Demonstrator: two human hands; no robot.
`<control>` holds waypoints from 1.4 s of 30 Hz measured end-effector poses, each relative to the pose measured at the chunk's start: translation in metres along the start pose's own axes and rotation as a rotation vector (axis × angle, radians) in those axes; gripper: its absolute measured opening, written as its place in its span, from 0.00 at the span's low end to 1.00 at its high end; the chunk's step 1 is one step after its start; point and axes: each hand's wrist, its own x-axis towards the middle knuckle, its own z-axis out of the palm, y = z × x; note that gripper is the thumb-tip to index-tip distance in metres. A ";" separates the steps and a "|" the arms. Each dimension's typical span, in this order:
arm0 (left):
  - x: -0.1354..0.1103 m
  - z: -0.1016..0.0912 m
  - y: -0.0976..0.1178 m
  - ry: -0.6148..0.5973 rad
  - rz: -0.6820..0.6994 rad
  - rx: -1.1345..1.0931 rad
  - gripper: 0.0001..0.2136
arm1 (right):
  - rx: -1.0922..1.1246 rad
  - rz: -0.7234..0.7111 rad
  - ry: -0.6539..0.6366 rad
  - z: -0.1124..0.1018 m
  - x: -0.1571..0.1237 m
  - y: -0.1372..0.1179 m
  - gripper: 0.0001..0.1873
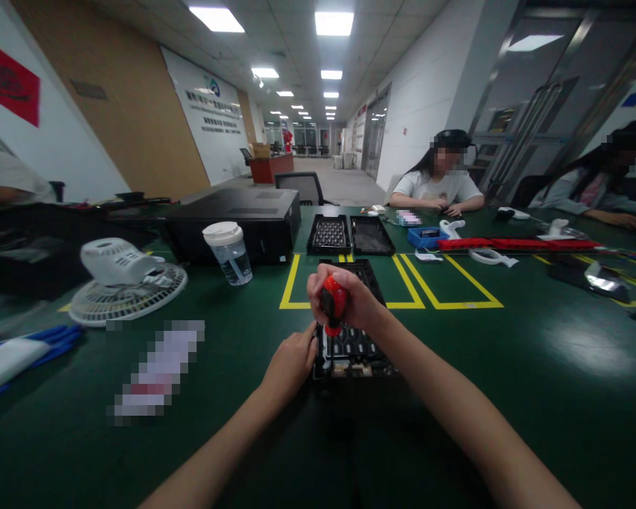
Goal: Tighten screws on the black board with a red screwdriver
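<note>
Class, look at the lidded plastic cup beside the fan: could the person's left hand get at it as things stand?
Probably yes. The left hand rests at the black tray, and only bare green table lies between it and the cup.

Both forearms are bare from the bottom edge of the picture up to the wrists: no sleeve, cuff or glove shows on either. The left hand [291,362] and the right hand [344,297] are bare too, with no ring, watch or strap to be seen (the wrists are plainly uncovered). The fingers [318,283] carry no tape or covering.
</note>
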 end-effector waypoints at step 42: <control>0.001 -0.002 0.002 -0.012 -0.004 0.002 0.13 | -0.002 0.108 0.006 0.005 0.008 0.000 0.14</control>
